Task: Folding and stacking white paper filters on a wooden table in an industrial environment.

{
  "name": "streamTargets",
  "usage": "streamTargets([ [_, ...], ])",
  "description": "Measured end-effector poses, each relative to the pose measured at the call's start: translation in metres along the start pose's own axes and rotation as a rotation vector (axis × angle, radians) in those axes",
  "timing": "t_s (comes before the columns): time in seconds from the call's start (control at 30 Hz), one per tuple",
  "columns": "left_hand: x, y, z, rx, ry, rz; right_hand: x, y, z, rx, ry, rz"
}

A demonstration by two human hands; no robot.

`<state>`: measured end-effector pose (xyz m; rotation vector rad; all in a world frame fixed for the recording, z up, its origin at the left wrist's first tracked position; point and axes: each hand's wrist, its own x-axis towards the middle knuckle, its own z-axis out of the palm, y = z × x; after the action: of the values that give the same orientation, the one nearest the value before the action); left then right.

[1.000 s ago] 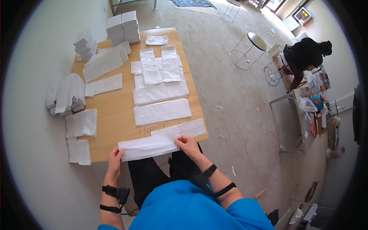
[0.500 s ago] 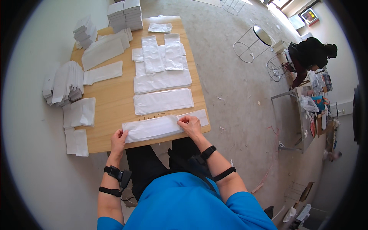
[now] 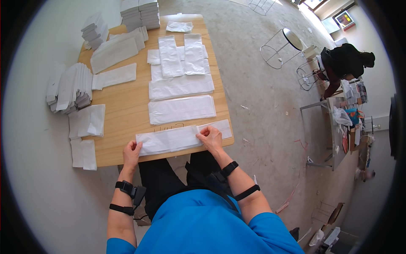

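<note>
A long white folded sheet (image 3: pixel 167 140) lies along the near edge of the wooden table (image 3: pixel 122 122). Whether it is paper or thin plastic I cannot make out. My left hand (image 3: pixel 132 151) pinches its left end between thumb and fingers. At its right end my right hand (image 3: pixel 211 137) has thumb and fingertips closed on the edge. Another white strip (image 3: pixel 224 127) sticks out from under it to the right. Just beyond lies a flat white stack (image 3: pixel 182 109), then a second stack (image 3: pixel 182 86) with two upright white strips (image 3: pixel 194 55) across it.
White bundles (image 3: pixel 69 91) and folded sheets (image 3: pixel 86 121) line the table's left side. Tall white stacks (image 3: pixel 139 15) stand at the far end. On the right are a round stool (image 3: pixel 292 39), a person bending (image 3: pixel 344 61) and a cluttered side table (image 3: pixel 336 139).
Both hands keep their hold on the white sheet's two ends, with hardly any movement. The view has shifted slightly, so the table's far part sits a little higher.
</note>
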<state>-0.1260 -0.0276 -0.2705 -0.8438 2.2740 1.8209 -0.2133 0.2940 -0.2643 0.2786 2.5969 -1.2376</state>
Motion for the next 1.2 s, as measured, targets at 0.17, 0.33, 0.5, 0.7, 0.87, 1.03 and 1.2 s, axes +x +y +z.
streamTargets([
  [0.17, 0.002, -0.007, -0.003, 0.033, -0.008, 0.018, 0.002, 0.001, 0.003, -0.003, 0.013, -0.013],
  [0.33, -0.004, -0.001, 0.000, 0.208, 0.087, 0.099, 0.003, 0.001, 0.007, 0.004, 0.023, -0.037],
  [0.5, -0.035, 0.063, 0.039, 0.783, 0.382, 0.688, 0.004, 0.003, 0.007, -0.009, 0.063, -0.040],
  [0.7, -0.048, 0.079, 0.122, 0.179, -0.194, 0.405, 0.002, -0.001, 0.009, 0.020, 0.073, -0.059],
  [0.87, -0.029, 0.047, 0.161, 0.169, -0.312, 0.295, 0.000, -0.004, 0.006, -0.004, 0.107, -0.078],
  [1.03, -0.026, 0.043, 0.163, 0.235, -0.333, 0.300, -0.009, 0.001, -0.008, 0.049, 0.021, -0.070],
  [1.2, -0.029, 0.047, 0.165, 0.263, -0.335, 0.408, -0.026, 0.017, -0.008, 0.168, -0.073, -0.082],
])
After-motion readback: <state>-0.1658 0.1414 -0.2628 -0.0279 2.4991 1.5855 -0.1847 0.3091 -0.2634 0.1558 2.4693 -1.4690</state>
